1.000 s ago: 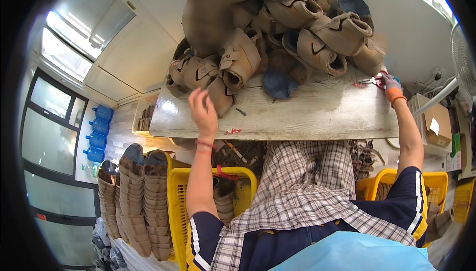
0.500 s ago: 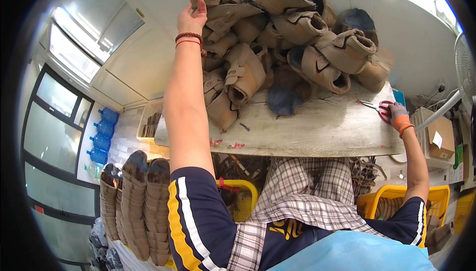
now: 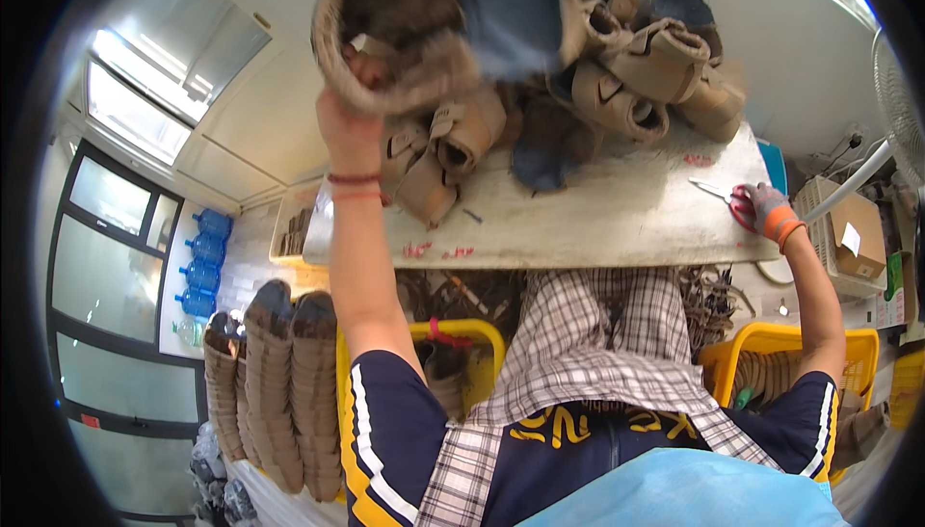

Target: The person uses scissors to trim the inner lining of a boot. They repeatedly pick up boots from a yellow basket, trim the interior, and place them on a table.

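Note:
My left hand [image 3: 351, 120] grips a tan, fleece-lined shoe upper [image 3: 424, 79] by its opening and holds it up over the far left of the table. The upper's brown lining and a dark blue patch face me, partly smeared by motion. Its top runs out of view. At the table's right end, my gloved right hand [image 3: 771, 213] is closed round the red handles of a pair of scissors [image 3: 742, 205], the blades pointing left. Behind the raised upper, a heap of similar uppers [image 3: 655, 63] covers the far side of the table [image 3: 617, 223].
Stacks of nested uppers [image 3: 289, 382] stand at the lower left. Yellow crates [image 3: 496, 334] sit below the table's front edge and at the lower right. A white fan [image 3: 901, 113], a cardboard box [image 3: 858, 243] and blue water bottles [image 3: 202, 262] are off to the sides.
My left hand has picked an upper off the heap and brought it nearer, tilting its opening toward me. My right hand stays at the table's right end with the scissors.

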The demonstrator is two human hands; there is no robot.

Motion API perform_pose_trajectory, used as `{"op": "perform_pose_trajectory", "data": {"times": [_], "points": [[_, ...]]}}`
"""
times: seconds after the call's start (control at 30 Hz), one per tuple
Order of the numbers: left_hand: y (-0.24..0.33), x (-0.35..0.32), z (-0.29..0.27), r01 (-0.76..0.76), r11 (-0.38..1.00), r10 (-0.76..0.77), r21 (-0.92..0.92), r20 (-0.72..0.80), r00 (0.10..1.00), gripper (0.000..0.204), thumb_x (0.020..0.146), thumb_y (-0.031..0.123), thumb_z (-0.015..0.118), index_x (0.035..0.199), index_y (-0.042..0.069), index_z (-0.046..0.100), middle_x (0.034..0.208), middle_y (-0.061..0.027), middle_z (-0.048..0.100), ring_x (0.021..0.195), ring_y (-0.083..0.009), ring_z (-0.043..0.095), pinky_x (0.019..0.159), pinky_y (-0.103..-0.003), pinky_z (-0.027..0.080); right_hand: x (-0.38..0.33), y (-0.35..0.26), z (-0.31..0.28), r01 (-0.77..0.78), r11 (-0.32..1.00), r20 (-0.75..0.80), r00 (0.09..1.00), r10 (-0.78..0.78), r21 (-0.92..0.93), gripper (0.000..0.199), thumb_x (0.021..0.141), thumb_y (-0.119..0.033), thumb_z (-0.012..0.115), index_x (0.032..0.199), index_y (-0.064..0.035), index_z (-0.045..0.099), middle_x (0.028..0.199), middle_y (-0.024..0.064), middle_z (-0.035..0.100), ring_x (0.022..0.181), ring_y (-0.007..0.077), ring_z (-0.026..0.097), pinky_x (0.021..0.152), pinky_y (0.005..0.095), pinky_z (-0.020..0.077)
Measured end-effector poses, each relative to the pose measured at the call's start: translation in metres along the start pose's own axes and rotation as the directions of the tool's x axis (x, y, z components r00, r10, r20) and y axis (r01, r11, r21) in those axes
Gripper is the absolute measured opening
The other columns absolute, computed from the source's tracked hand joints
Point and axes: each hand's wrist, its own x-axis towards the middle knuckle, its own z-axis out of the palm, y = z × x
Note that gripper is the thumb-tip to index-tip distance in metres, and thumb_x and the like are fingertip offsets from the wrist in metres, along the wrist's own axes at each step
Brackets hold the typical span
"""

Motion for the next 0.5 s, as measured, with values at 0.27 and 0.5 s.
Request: {"op": "perform_pose_trajectory", "data": {"times": [0.27, 0.5], "points": [[-0.107, -0.257, 0.021, 0.427, 0.883, -0.46, -0.195, -0.536, 0.708, 0.026, 0.096, 0.025, 0.044, 0.092, 0.001, 0.054, 0.067, -0.0022, 0.04, 0.06, -0.015, 0.036, 0.058, -0.029, 0.036, 0.005, 0.031, 0.07, 0.103, 0.971, -0.084, 0.993, -0.086, 0.216, 0.055, 0.066, -0.019, 0.075, 0.116, -0.0106, 0.053, 0.106, 0.016, 0.059, 0.093, 0.0345, 0.058, 0.08, 0.0392, 0.0483], [-0.146, -0.386, -0.016, 0.424, 0.679, -0.731, -0.599, -0.503, 0.46, 0.031, 0.094, 0.025, 0.049, 0.112, 0.0, 0.054, 0.104, -0.0107, 0.058, 0.097, -0.0233, 0.056, 0.086, -0.039, 0.047, 0.01, 0.009, 0.052, 0.141, 0.983, -0.011, 0.99, -0.143, -0.115, 0.055, 0.073, -0.016, 0.07, 0.121, -0.0126, 0.045, 0.106, 0.0177, 0.058, 0.096, 0.0375, 0.057, 0.077, 0.0449, 0.047]]}}
